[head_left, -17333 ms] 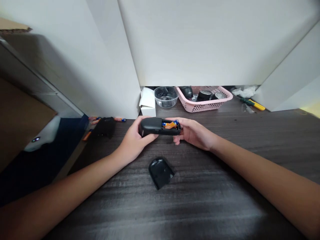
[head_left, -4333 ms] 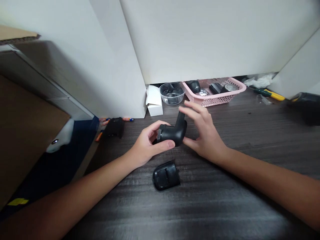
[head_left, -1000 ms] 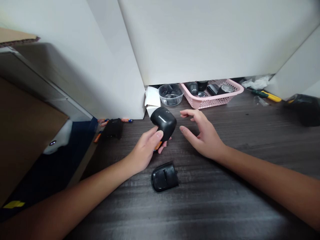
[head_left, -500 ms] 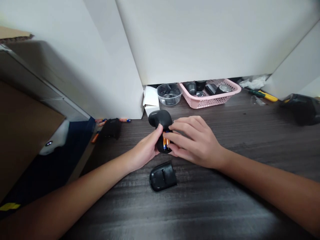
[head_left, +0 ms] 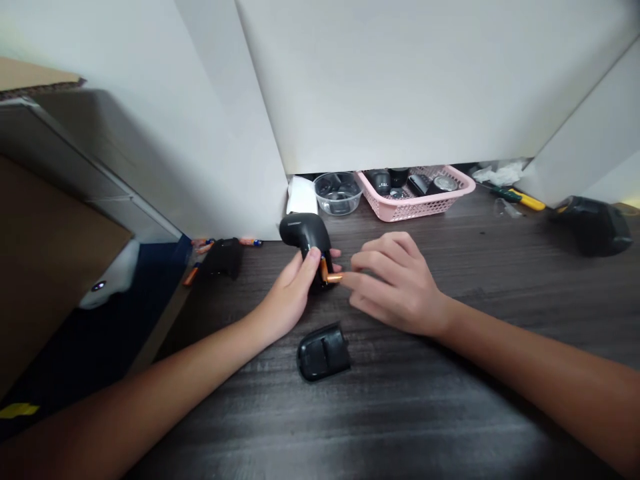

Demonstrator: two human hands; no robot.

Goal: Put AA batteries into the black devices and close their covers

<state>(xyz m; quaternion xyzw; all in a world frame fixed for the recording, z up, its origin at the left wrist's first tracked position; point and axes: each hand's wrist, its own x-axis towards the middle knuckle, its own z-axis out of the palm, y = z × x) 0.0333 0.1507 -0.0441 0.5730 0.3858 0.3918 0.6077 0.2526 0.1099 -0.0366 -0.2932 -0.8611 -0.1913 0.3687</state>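
Observation:
My left hand (head_left: 294, 288) grips a black handheld device (head_left: 302, 233), which stands tilted with its open battery compartment turned toward my right hand. One orange-and-black AA battery (head_left: 324, 269) sits in the compartment. A second battery (head_left: 334, 278) lies sideways, sticking out of the device and pinched at the fingertips of my right hand (head_left: 396, 283). A black battery cover (head_left: 323, 352) rests on the dark wood-grain table (head_left: 450, 407) just below my hands, apart from both.
Along the back wall are a white box (head_left: 301, 197), a glass bowl (head_left: 338, 194) and a pink plastic basket (head_left: 415, 213) holding dark objects. A screwdriver (head_left: 519, 198) and a black object (head_left: 593, 225) lie to the right. A black object (head_left: 223, 258) and loose batteries (head_left: 251, 242) lie left.
One battery has come out of line with the other and now lies sideways at my right fingertips. My right hand has shifted right, and the device has tilted left in my left hand.

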